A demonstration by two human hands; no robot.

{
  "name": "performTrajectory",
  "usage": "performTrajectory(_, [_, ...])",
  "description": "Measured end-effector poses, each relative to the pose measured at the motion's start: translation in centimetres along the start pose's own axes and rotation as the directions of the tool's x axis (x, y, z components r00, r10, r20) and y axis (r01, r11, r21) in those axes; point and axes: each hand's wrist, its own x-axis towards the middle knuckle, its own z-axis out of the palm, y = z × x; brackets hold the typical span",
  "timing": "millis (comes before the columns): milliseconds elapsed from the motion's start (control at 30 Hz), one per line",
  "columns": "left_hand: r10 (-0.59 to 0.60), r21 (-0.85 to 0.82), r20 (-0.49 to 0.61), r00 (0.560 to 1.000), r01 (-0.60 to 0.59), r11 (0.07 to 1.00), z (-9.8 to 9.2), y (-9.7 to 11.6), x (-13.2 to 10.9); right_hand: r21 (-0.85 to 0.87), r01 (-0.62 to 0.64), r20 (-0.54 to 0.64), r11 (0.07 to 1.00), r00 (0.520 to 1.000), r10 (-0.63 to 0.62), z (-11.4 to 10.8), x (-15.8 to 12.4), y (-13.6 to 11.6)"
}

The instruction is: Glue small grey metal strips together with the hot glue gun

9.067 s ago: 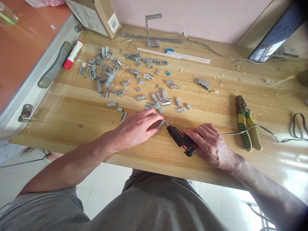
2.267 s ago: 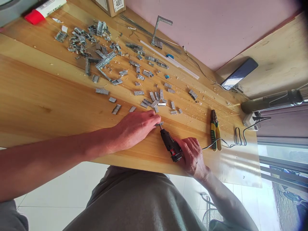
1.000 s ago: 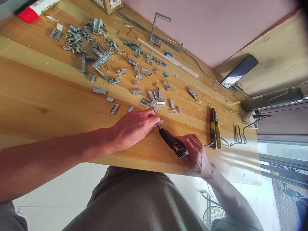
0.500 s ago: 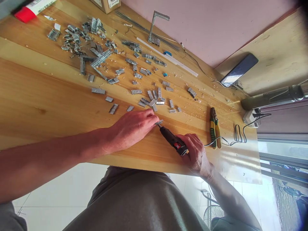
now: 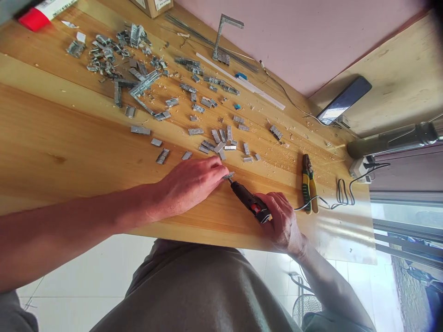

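Observation:
Between the thumb and fingers of my left hand (image 5: 199,182) is pinched a small grey metal piece (image 5: 228,175), most of it hidden by the fingertips. My right hand (image 5: 280,219) is wrapped round the rear of a black corded rotary tool (image 5: 247,198) with a red switch. The tool's thin tip meets the metal piece or lies right at it; I cannot tell if they touch. Just beyond my left hand, several small grey metal pieces (image 5: 219,147) lie loose on the wooden table (image 5: 86,152).
Pliers (image 5: 309,184) with yellow-green handles lie right of my right hand, beside the tool's cord (image 5: 341,193). A heap of metal scraps (image 5: 105,57) sits at the back left. A phone (image 5: 344,101) leans near the wall. Behind are a white strip (image 5: 242,83) and thin rods (image 5: 194,34).
Both hands keep almost the same place, with the tool tip still at the metal piece. The view has shifted very slightly.

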Motion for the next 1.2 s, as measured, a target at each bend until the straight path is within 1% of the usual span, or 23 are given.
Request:
performTrajectory(167, [-0.003,0.014,0.012,1.000,0.002,1.000,-0.14,0.09,0.05,0.004,-0.012,0.005,1.000,1.000,0.012,-0.02,-0.04,0.06])
performTrajectory(367, [0.004,0.020,-0.012,1.000,-0.004,1.000,-0.06,0.02,0.04,0.007,-0.001,-0.009,1.000,1.000,0.001,-0.22,0.21,0.03])
performTrajectory(1067, [-0.006,-0.030,-0.029,1.000,0.005,1.000,0.27,-0.40,0.09,0.001,-0.029,-0.013,1.000,0.999,0.029,-0.06,-0.24,0.41])
performTrajectory(1200, [-0.012,-0.016,-0.031,0.999,0.012,1.000,0.20,-0.36,0.06,-0.002,-0.030,-0.021,1.000,0.999,0.030,-0.05,-0.18,0.39])
